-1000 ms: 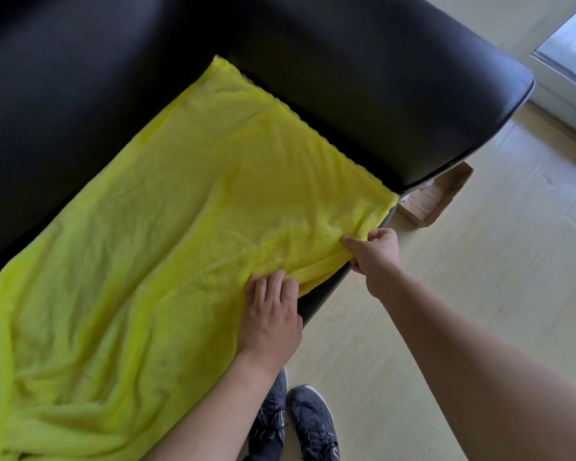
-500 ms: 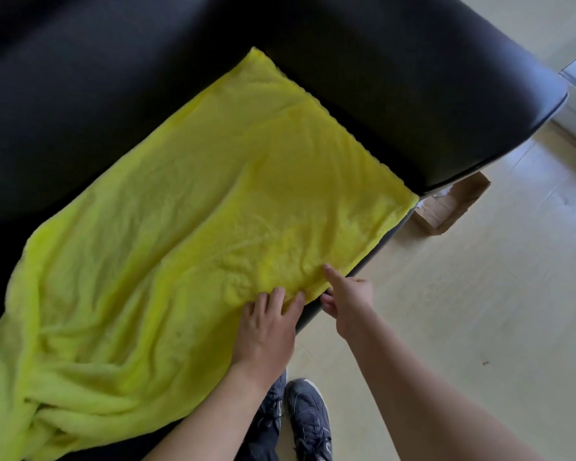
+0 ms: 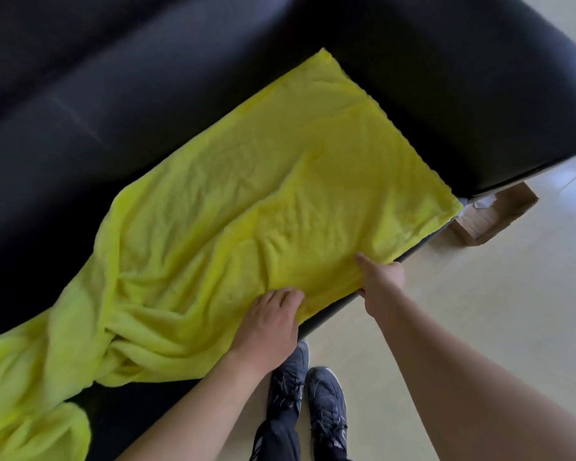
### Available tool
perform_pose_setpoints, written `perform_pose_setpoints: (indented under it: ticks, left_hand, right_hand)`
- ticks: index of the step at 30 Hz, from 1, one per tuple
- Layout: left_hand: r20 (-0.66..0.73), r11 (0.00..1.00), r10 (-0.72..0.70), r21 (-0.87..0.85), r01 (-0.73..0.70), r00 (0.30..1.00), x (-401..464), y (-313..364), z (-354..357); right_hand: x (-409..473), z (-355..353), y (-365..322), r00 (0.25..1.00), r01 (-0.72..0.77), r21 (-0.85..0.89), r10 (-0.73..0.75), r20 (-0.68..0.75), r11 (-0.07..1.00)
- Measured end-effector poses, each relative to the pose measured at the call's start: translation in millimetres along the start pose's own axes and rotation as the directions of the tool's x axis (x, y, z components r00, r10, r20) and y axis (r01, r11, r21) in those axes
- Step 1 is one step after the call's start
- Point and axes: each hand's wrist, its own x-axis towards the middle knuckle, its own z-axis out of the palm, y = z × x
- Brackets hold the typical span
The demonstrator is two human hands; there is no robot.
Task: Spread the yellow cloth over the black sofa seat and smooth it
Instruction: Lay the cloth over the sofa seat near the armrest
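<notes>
- The cloth (image 3: 280, 207) lies along the sofa (image 3: 147, 94) seat, its far corner tucked where backrest meets armrest, its right edge running along the armrest.
- The right half lies fairly flat with shallow wrinkles; the left end is bunched and twisted, trailing off the lower left of the view.
- The left hand (image 3: 268, 327) rests on the cloth's front edge, fingers relaxed and laid on the fabric.
- The right hand (image 3: 381, 282) is at the seat's front edge, thumb on top of the cloth and fingers curled below, pinching the hem.
- The front hem hangs slightly over the seat's front edge near both hands.
- No writing or brand can be read anywhere.
- A cardboard box (image 3: 494, 216) sits on the floor (image 3: 479, 311) under the armrest's end.
- Dark shoes (image 3: 310, 404) stand on the floor just before the seat; pale floor stretches open to the right.
</notes>
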Motion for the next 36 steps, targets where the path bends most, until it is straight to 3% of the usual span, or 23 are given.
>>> perform_pose_setpoints:
  ticks: [3,5,7,9,12,15,18,20,23,26,28,29,30,32,33,34,36]
  left_hand:
    - [-0.079,0.991,-0.130,-0.035,0.128,0.988,-23.6,-20.0,-23.7]
    - [-0.131,0.960,-0.277,-0.088,0.267,0.952,-42.4,-37.3,-45.8]
    - [-0.192,0.916,-0.400,-0.121,0.383,0.896,-62.9,-58.9,-68.9]
    - [-0.238,0.860,-0.510,-0.124,0.495,0.826,-91.1,-89.6,-93.6]
    - [-0.235,0.758,-0.645,-0.081,0.647,0.727,-133.9,-136.1,-117.0]
    - [-0.061,0.603,-0.793,0.058,0.795,0.606,-177.5,-181.3,-128.4]
    - [0.137,0.468,-0.883,0.190,0.863,0.449,-227.3,-231.6,-122.5]
    - [0.141,0.502,-0.865,0.274,0.820,0.482,-250.3,-253.4,-116.0]
    - [0.054,0.658,-0.742,0.246,0.712,0.668,-272.1,-283.7,-115.4]
    - [-0.023,0.822,-0.553,0.152,0.549,0.833,-283.0,-302.5,-126.0]
    - [0.019,0.872,-0.488,-0.006,0.489,0.872,-285.7,-305.8,-144.2]
    - [0.078,0.845,-0.506,-0.155,0.512,0.859,-284.5,-301.4,-157.0]
    - [0.154,0.746,-0.542,-0.365,0.557,0.826,-283.0,-303.3,-171.6]
    - [0.337,0.381,-0.543,-0.717,0.583,0.769,-277.6,-316.2,-191.8]
    - [0.372,0.216,-0.572,-0.792,0.571,0.731,-274.9,-330.7,-193.9]
    - [0.410,0.126,-0.624,-0.787,0.603,0.665,-273.5,-350.0,-192.4]
    - [0.433,0.117,-0.751,-0.655,0.746,0.499,-277.2,-376.3,-188.3]
  right_hand:
    - [-31.2,5.8,-4.2,0.987,-0.081,-0.171,0.054,-0.153,0.982]
    - [-63.3,17.5,-0.2,0.976,0.009,-0.324,-0.079,-0.205,0.946]
    - [-96.6,33.2,10.8,0.957,0.152,-0.427,-0.241,-0.161,0.892]
    - [-136.8,58.1,28.2,0.928,0.319,-0.505,-0.372,-0.004,0.802]
    - [-185.1,97.8,63.4,0.836,0.548,-0.552,-0.435,0.334,0.629]
    - [-225.9,139.7,96.3,0.748,0.649,-0.541,-0.318,0.583,0.535]
    - [-260.2,188.7,139.8,0.743,0.619,-0.637,-0.080,0.665,0.459]
    - [-273.4,212.7,168.1,0.768,0.467,-0.677,0.118,0.629,0.570]
    - [-284.4,240.6,196.0,0.753,-0.007,-0.628,0.417,0.509,0.778]
    - [-279.0,258.0,209.9,0.733,-0.406,-0.323,0.515,0.445,0.855]
    - [-279.7,268.3,213.2,0.790,-0.522,-0.023,0.493,0.366,0.853]
    - [-276.6,270.8,213.2,0.812,-0.528,0.062,0.483,0.326,0.847]
    - [-281.3,273.3,213.3,0.829,-0.514,0.115,0.457,0.323,0.850]
    - [-287.7,279.1,213.8,0.844,-0.457,0.177,0.363,0.396,0.872]
    - [-290.3,281.7,214.0,0.855,-0.424,0.210,0.313,0.413,0.881]
    - [-290.8,283.6,216.0,0.878,-0.397,0.260,0.281,0.389,0.881]
    - [-288.1,284.8,217.7,0.916,-0.376,0.391,0.273,0.294,0.840]
